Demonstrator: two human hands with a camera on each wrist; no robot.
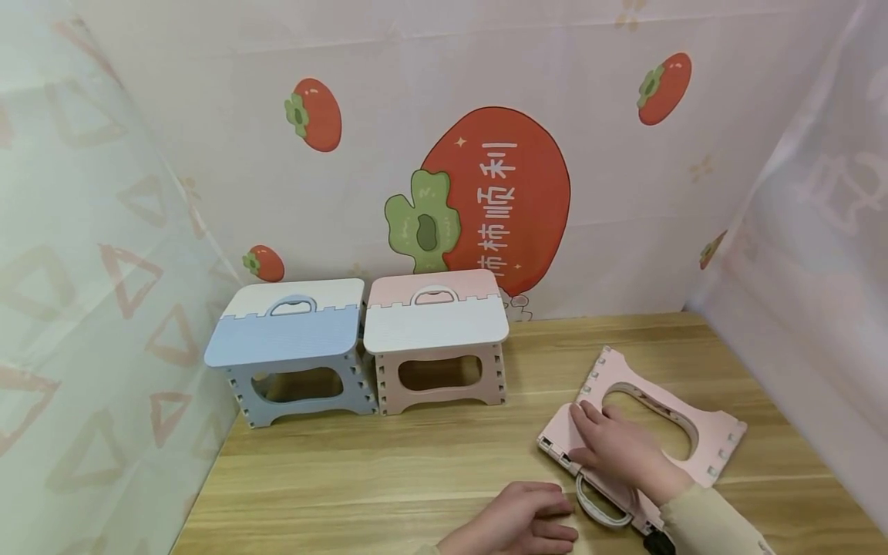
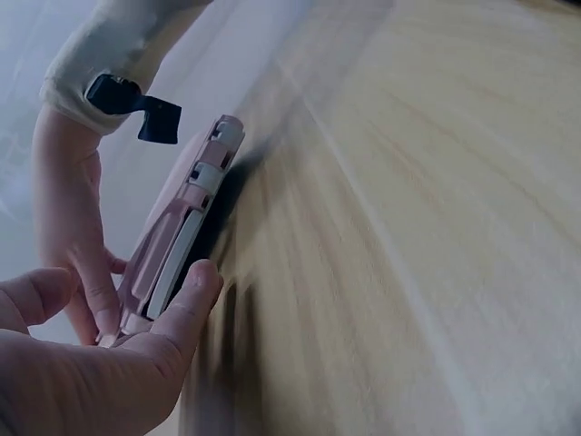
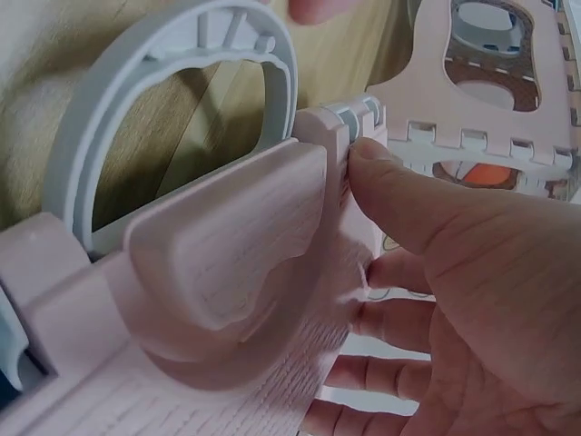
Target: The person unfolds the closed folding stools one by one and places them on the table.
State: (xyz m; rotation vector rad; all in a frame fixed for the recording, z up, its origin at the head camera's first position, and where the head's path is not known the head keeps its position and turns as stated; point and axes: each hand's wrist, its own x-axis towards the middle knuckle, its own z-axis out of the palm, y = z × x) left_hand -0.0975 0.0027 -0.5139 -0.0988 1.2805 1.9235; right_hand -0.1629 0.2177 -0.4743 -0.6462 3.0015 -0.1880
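A pink stool (image 1: pixel 708 424), folded down, lies at the right of the table, its looped grey-white handle (image 1: pixel 603 512) toward me. My right hand (image 1: pixel 627 451) rests on its pink seat panel (image 3: pixel 245 363). In the right wrist view, the thumb touches the edge by the handle's hinge, and the other fingertips meet the panel below it. My left hand (image 1: pixel 516 520) is just left of the handle, fingers loosely bent and holding nothing. In the left wrist view, the left index fingertip (image 2: pixel 201 274) appears close to the stool's edge; whether they touch I cannot tell.
A blue-and-white stool (image 1: pixel 284 335) and a pink-and-white stool (image 1: pixel 437 324) stand unfolded side by side at the back left. Behind the wooden table (image 1: pixel 388 462) hangs a printed white sheet (image 1: pixel 229 146), with more sheets at both sides.
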